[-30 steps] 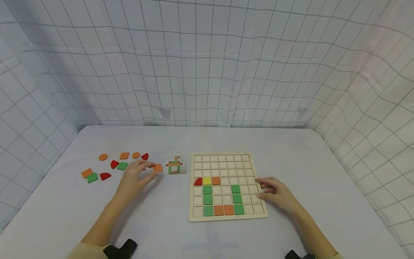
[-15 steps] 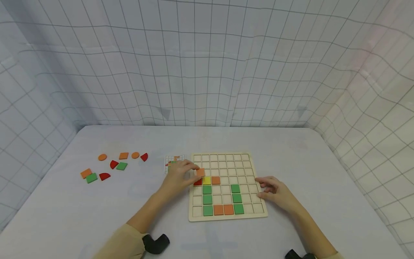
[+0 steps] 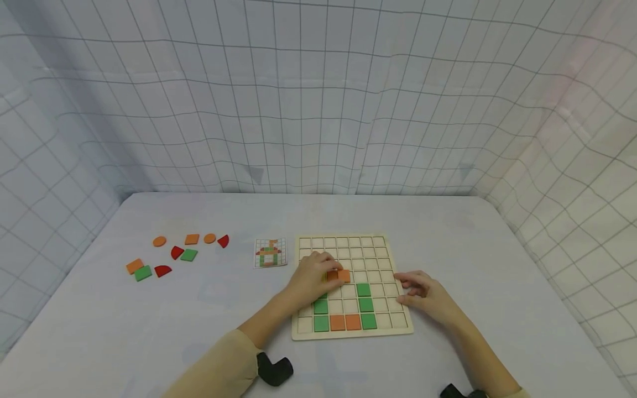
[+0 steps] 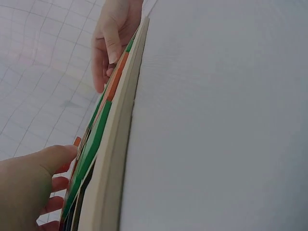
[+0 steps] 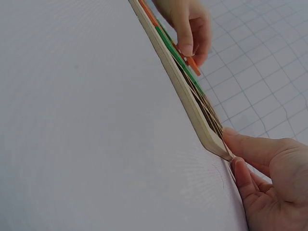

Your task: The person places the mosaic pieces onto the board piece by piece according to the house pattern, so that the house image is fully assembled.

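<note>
My left hand [image 3: 309, 281] is over the wooden grid board [image 3: 304, 325] and pinches an orange square tile [image 3: 344, 276] between thumb and fingers. In the right wrist view this tile [image 5: 193, 66] is tilted, one edge at the board's surface. It is just right of another orange tile [image 3: 332, 275] in the same row. Green tiles [image 3: 365, 304] form two columns, with two orange tiles [image 3: 345, 322] between their lower ends. The hand hides the red and yellow tiles. My right hand [image 3: 429, 298] holds the board's right edge, thumb and fingers at the rim [image 5: 219, 150].
Left of the board lies a small pattern card [image 3: 270, 253]. Farther left are loose pieces: orange discs [image 3: 209, 238], orange squares [image 3: 192, 239], green tiles [image 3: 143, 273] and red quarter-round pieces [image 3: 162, 271]. White grid-lined curtains [image 3: 318, 110] enclose the table's back and sides.
My left hand has carried the orange square tile rightward from beside the loose pieces, past the card, onto the board's middle. The right hand has stayed at the board's edge.
</note>
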The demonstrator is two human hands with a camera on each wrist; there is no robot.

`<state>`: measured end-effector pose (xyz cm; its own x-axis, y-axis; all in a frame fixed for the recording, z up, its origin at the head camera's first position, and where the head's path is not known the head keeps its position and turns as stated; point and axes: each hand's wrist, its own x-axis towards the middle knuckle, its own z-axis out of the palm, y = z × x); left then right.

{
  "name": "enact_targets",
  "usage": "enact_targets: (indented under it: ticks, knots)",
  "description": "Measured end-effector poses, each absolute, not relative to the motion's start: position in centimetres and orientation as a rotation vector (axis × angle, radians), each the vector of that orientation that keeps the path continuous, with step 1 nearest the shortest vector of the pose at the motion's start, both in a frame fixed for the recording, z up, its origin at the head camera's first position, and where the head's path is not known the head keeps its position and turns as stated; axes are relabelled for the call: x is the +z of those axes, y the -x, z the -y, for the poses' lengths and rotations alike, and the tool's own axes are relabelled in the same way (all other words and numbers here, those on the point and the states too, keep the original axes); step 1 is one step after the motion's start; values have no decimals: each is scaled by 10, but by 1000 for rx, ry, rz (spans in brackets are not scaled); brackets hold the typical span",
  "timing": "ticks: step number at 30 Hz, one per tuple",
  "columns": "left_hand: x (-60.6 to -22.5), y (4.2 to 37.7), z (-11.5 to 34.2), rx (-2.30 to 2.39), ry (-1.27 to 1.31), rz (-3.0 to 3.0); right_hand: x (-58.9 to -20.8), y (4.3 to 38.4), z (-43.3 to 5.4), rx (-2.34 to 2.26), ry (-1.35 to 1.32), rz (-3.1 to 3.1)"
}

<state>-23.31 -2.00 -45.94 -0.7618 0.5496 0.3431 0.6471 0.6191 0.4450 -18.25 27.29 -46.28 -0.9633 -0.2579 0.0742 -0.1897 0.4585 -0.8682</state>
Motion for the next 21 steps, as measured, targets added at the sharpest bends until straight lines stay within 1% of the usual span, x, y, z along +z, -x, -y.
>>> enact_targets:
  ticks: [21]
  knots:
    - [-459, 229, 9, -808, 924, 2715, -462, 181, -274, -1561, 437, -2610]
